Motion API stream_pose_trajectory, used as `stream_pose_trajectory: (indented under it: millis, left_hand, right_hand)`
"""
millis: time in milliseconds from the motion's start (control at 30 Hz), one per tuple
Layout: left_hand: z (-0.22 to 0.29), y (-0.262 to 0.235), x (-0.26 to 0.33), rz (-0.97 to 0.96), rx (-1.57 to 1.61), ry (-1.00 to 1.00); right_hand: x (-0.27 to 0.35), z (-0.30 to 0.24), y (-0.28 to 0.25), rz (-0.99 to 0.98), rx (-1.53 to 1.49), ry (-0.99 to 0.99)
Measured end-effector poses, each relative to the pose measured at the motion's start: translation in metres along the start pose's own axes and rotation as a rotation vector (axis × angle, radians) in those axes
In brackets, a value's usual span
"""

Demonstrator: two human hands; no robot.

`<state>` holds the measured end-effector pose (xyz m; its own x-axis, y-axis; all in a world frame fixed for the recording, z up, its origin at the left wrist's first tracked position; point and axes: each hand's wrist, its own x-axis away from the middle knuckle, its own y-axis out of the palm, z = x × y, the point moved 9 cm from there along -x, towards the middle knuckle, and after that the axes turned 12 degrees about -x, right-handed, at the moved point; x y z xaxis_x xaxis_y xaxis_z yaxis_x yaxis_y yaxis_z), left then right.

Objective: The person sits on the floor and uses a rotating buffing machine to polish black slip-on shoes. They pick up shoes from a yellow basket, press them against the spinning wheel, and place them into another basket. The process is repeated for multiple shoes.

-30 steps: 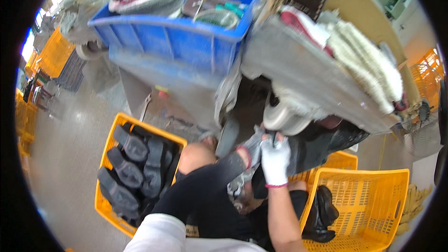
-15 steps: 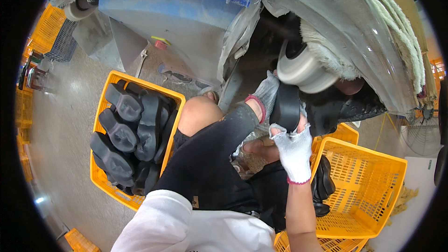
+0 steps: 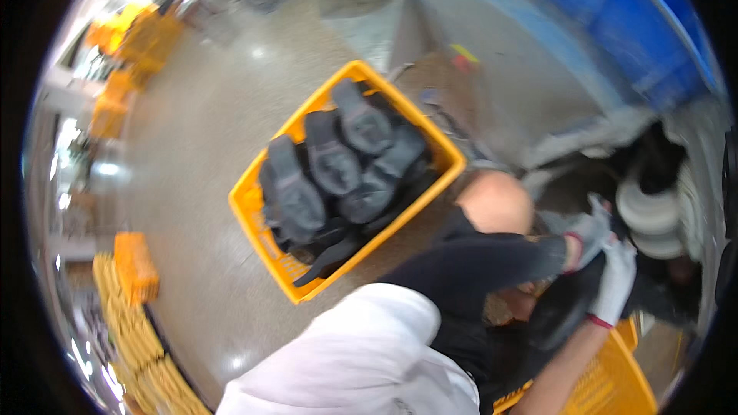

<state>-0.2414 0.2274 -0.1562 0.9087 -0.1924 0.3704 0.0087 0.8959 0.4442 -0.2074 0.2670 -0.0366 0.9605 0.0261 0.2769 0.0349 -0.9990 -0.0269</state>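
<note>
My left hand (image 3: 590,232), in a greyish glove with a red cuff, is closed beside the white wheel (image 3: 652,215). Close against it, my right hand (image 3: 617,273) in a white glove is closed too. Between them is a dark shape that fits the black shoe sole they gripped a moment ago; blur and the gloves hide most of it. To my left, a yellow crate (image 3: 244,198) on the floor holds several black shoe soles (image 3: 332,155), heaped with their insides up.
A blue bin (image 3: 584,8) hangs over the grey hood at upper right. Part of another yellow crate (image 3: 615,373) shows below my right arm. Yellow stacks (image 3: 134,330) and an orange crate (image 3: 137,269) stand far left on the grey floor (image 3: 192,177).
My view has swung left, so the crate of soles sits nearer the middle and the wheel at the right edge. My hands have come closer together near the wheel.
</note>
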Motion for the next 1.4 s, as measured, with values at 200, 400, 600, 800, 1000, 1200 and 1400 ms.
stream_pose_trajectory:
  millis: [200, 400, 600, 800, 1000, 1200, 1400]
  left_hand:
    - [-0.009, -0.028, 0.093, -0.159, 0.381, 0.1]
    - [0.108, -0.283, 0.186, 0.584, -0.91, 0.362]
    - [0.101, -0.51, 0.277, 1.113, -1.793, -0.243]
    - [0.117, -0.486, 0.324, 1.148, -1.755, -0.218]
    - [0.149, -0.175, 0.272, 0.479, -0.759, 0.466]
    - [0.021, 0.072, 0.206, -0.268, -0.538, -0.019]
    - [0.014, 0.092, 0.15, -0.491, 0.378, -0.324]
  right_hand:
    - [0.115, -0.004, -0.026, 0.375, 0.264, -0.498]
    - [0.159, -0.016, 0.043, -0.211, 0.055, -0.535]
    - [0.183, 0.116, -0.212, 0.47, -0.203, -0.073]
    - [0.239, 0.286, -0.401, 0.545, 1.0, 0.545]
    - [0.241, 0.253, -0.369, 0.756, 0.105, 0.152]
    - [0.251, 0.034, -0.166, -0.059, 0.918, -0.548]
    - [0.259, -0.013, -0.216, 0.626, -0.08, -0.348]
